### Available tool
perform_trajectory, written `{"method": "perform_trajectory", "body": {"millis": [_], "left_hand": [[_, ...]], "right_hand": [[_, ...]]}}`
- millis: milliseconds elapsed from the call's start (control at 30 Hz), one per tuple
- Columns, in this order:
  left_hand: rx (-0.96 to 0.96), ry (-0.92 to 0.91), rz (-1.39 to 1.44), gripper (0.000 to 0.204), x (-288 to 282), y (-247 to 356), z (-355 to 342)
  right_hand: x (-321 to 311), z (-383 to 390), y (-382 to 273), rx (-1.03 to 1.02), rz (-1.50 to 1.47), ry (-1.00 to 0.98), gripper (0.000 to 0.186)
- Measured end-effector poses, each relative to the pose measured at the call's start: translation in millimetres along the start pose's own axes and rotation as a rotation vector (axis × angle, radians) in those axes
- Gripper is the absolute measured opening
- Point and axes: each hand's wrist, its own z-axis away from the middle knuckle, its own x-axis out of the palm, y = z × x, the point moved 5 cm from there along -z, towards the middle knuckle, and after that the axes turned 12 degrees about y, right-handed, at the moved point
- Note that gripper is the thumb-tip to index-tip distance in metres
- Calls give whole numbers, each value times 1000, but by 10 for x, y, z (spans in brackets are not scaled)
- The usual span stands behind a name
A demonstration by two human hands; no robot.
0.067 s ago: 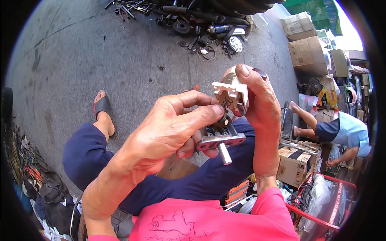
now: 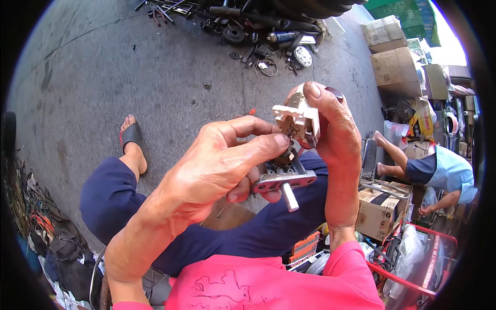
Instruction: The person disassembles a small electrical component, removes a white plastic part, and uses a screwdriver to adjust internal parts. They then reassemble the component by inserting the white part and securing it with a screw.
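My right hand point(image 2: 333, 116) is closed around a cream plastic housing point(image 2: 295, 114), its thumb on top and the slotted inner side facing left. Below it is a dark metal bracket point(image 2: 285, 181) with a flat, drilled plate, and a bright metal shaft point(image 2: 289, 197) sticks out toward me. My left hand point(image 2: 222, 160) grips this bracket with its lower fingers. Its thumb and index finger pinch at the gap between the two parts, by small dark pieces. What the fingertips hold there, and whether the parts are joined, is hard to see.
Tools and dark machine parts point(image 2: 258, 46) lie on the concrete floor ahead. Cardboard boxes point(image 2: 395, 70) are stacked at right. Nearer stand another box point(image 2: 376, 212) and a red-rimmed basket point(image 2: 444, 243). At right another person point(image 2: 439, 173) bends down. Rags and cables point(image 2: 57, 243) lie at left.
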Motion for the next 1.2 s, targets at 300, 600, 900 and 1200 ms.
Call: {"method": "perform_trajectory", "body": {"millis": [300,600,900,1200], "left_hand": [[20,-27,8,24,-9,16,-1],[21,-13,-5,25,-3,4,-47],[240,31,29,42,-43,53,-88],[581,139,-141,61,-4,59,-46]], "right_hand": [[69,26,-47,-32,46,25,38],[102,163,-281,-128,319,9,50],[167,419,-431,-657,548,25,40],[184,501,-429,-1024,642,115,40]]}}
